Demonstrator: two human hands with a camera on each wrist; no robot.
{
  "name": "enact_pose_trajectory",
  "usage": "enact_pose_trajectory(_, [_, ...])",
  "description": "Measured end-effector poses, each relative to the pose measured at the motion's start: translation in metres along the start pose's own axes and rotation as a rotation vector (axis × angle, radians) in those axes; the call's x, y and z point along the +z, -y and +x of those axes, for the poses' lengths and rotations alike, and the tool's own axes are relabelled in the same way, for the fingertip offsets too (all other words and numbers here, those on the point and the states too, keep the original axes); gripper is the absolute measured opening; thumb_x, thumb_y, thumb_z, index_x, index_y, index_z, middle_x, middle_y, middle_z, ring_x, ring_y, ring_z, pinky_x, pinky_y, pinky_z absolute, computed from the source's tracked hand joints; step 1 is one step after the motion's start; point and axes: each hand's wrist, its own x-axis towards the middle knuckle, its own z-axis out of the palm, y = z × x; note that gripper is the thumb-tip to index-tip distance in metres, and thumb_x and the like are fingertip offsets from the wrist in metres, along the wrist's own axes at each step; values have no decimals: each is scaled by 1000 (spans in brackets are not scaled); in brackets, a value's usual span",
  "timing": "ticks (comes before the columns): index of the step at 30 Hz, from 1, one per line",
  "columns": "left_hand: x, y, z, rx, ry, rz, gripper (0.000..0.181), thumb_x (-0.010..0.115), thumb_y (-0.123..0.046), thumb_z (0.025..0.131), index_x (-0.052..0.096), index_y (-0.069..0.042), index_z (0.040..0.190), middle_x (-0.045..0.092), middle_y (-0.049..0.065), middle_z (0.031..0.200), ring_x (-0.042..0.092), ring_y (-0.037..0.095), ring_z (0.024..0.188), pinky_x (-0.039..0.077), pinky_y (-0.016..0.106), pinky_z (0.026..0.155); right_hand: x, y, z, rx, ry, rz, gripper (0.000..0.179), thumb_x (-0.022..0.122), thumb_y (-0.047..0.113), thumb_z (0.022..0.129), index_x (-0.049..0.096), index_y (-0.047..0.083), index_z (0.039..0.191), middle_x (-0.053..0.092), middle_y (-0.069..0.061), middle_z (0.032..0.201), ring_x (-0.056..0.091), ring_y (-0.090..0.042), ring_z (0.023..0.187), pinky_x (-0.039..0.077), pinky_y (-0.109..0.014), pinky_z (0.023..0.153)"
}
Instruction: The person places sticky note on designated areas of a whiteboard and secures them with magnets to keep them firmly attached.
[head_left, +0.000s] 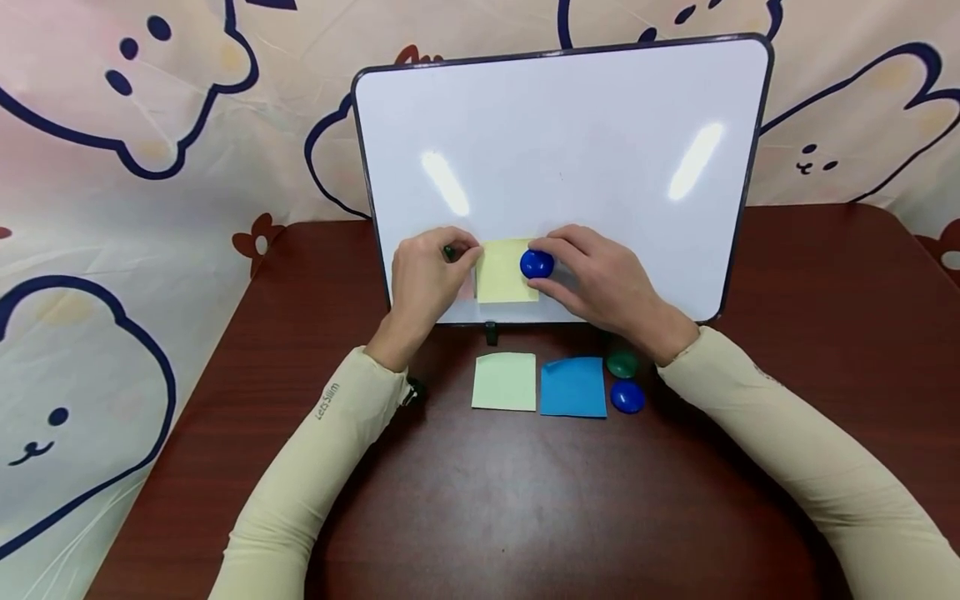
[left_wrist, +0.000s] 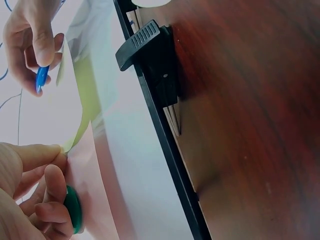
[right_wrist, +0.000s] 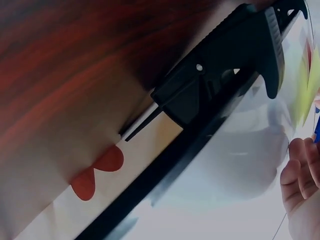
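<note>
My left hand pinches the left edge of a yellow sticky note low on the whiteboard. In the left wrist view that note stands partly off the board. Beneath my left fingers is a green round magnet on a pink sticky note, mostly hidden in the head view. My right hand grips a blue round magnet between thumb and fingers, over the yellow note's right edge. Whether the magnet touches the note, I cannot tell.
On the brown table in front of the board lie a pale green note, a blue note, a green magnet and another blue magnet. Black stand clips hold the board's lower edge. A patterned curtain hangs behind.
</note>
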Motion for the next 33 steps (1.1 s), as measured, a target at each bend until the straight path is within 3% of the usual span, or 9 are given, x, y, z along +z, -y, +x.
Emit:
enact_pose_trajectory(16, [1,1,1,16,5,-2,16,75,-24,90,79,-10,98,77,7,89,65,19,73,53,32,67,6,-1,10,-15,-36,16,50,81,34,83,67,7,123,66,-13,114,65,-25,103,58,-40,87])
enact_pose_trajectory(33, [-1,1,2,16,10,1,17,75,-24,90,79,-10,98,77,7,89,65,19,73,53,31,67,7,0,15,-36,-20,-7,49,79,37,84,69,7,122,67,-12,112,64,-26,104,57,-41,88])
